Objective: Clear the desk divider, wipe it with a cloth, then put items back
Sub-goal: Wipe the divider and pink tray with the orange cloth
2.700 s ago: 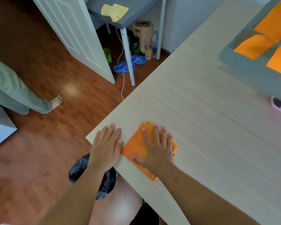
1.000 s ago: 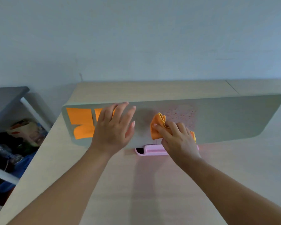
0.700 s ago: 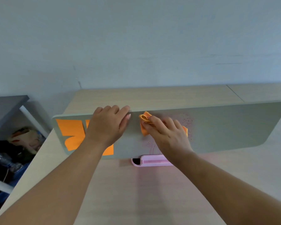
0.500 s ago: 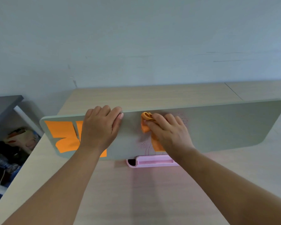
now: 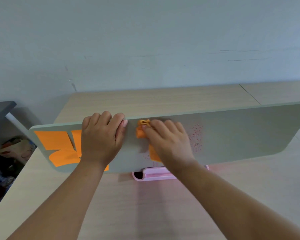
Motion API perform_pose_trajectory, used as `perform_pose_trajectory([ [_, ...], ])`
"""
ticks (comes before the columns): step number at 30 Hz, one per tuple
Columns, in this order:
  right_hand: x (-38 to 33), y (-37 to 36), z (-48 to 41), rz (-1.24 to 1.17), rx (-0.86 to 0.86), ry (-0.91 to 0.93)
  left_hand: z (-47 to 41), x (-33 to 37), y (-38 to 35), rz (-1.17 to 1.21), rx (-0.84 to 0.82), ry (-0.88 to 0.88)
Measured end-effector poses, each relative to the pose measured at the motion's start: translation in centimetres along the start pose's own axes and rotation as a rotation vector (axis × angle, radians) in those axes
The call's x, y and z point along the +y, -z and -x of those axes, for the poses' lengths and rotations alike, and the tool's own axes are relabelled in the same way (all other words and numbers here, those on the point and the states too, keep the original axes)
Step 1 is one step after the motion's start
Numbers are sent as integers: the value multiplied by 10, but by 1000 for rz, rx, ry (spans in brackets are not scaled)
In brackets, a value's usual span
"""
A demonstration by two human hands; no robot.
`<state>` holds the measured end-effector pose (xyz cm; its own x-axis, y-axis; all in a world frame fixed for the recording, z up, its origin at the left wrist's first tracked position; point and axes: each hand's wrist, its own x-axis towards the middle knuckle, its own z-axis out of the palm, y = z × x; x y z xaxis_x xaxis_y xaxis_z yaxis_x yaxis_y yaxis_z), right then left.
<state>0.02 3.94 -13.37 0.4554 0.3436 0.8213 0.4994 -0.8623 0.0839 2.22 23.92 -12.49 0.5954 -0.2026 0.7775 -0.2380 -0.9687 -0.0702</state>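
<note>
the desk (image 5: 163, 205) runs under both forearms, and the grey divider (image 5: 241, 132) stands across it in front of the hands, seated in a pink base (image 5: 156, 174) just below the right wrist. orange sticky notes (image 5: 54, 141) are on the panel left of the left hand, partly under it. the left hand (image 5: 100, 141) lies flat on the panel with its fingers hooked over the top edge, bracing it. the right hand (image 5: 170, 144) is closed on a bunched orange cloth (image 5: 141, 129), pressing it to the panel near the top edge. faint red speckles (image 5: 196, 137) sit just right of that hand.

the step looks like wiping, though the notes have not been cleared. to do it well, keep the left hand firm so the panel does not rock in its base, flatten the cloth for more contact, and carry overlapping strokes rightward across the speckles. the notes probably want lifting off before the cloth reaches them.
</note>
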Motion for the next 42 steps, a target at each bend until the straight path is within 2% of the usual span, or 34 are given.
perform_pose_trajectory([
  [5, 4, 0, 3, 48, -15, 23, 1, -2, -3, -3, 21, -3],
  [11, 94, 47, 66, 152, -7, -240, 2, -2, -7, 27, 43, 16],
  [14, 114, 52, 74, 166, -8, -288, 2, -2, -8, 23, 55, 19],
  [19, 68, 27, 37, 46, 107, -183, 1, -1, -8, 10, 48, 13],
  [25, -2, 3, -15, 20, 44, 23, 1, -4, -7, 17, 33, -9],
  [28, 8, 9, -13, 5, 11, 2, 1, -5, -7, 17, 35, -11],
  [36, 86, 44, 36, 38, 38, -224, 1, -2, -4, 24, 30, 8],
  [38, 76, 39, 30, 12, 46, -203, 1, -1, -3, 18, 27, 11],
  [42, 27, 12, 5, -41, 12, 13, 1, -2, -2, 32, 9, 9],
])
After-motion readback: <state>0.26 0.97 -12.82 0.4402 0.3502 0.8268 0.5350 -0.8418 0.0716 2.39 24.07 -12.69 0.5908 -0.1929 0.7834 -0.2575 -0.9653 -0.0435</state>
